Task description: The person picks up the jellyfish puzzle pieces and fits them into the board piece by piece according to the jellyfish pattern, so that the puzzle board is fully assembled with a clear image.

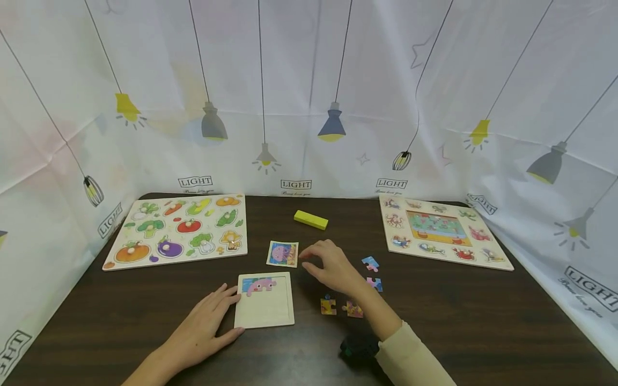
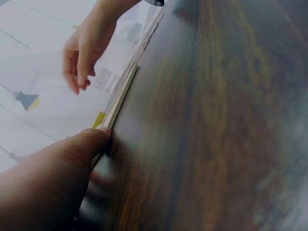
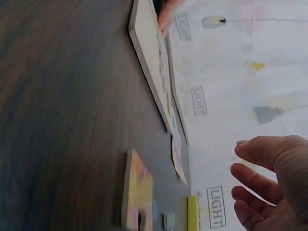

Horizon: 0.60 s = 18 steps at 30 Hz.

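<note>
A square wooden puzzle tray (image 1: 265,312) lies before me, with joined pink-and-blue pieces (image 1: 259,285) along its top. My left hand (image 1: 205,324) rests against the tray's left side, fingers extended and thumb at the lower corner; in the left wrist view the thumb (image 2: 89,143) touches the edge. Above the table, right of a small picture card (image 1: 282,254), hovers my right hand (image 1: 330,267). Its loosely bent fingers hold nothing in the right wrist view. Loose jigsaw pieces lie near it: a blue-pink one (image 1: 370,263), another partly behind the forearm (image 1: 375,284), and yellow ones (image 1: 328,306).
A vegetable puzzle board (image 1: 164,228) lies at the back left, a sea-animal board (image 1: 429,256) at the back right. Between them sits a yellow block (image 1: 311,220). A dark object (image 1: 358,347) lies beside the right sleeve. A printed curtain (image 1: 299,80) hangs behind the table.
</note>
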{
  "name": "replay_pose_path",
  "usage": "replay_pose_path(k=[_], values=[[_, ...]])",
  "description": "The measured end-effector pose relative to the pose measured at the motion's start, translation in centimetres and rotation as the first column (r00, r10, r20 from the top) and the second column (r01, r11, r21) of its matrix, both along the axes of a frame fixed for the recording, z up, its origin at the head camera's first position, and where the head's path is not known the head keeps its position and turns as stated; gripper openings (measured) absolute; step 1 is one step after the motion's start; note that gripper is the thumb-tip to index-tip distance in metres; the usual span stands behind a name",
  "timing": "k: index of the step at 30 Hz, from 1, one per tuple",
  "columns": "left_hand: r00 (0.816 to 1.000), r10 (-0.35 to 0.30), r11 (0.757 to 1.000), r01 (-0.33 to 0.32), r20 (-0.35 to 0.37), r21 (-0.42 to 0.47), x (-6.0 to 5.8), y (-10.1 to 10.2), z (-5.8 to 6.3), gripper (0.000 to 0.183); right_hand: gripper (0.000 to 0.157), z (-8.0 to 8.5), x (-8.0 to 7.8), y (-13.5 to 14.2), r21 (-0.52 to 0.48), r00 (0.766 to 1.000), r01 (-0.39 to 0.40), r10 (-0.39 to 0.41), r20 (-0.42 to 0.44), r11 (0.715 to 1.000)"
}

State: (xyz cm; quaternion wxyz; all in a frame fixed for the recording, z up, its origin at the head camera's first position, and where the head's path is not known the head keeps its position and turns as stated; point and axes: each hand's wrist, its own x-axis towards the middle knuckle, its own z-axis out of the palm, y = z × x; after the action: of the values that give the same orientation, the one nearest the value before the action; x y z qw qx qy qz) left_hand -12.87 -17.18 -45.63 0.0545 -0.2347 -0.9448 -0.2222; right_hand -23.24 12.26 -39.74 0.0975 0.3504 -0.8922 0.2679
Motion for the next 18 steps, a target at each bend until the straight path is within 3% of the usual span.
replay_pose_path(k=[18], values=[[0.999, 0.005, 1.000, -0.005, 0.032, 0.003, 0.0, 0.1, 0.1, 0.067, 0.021, -0.6, -0.3, 6.4, 0.001, 0.986, 0.160, -0.160, 0.047, 0.987]])
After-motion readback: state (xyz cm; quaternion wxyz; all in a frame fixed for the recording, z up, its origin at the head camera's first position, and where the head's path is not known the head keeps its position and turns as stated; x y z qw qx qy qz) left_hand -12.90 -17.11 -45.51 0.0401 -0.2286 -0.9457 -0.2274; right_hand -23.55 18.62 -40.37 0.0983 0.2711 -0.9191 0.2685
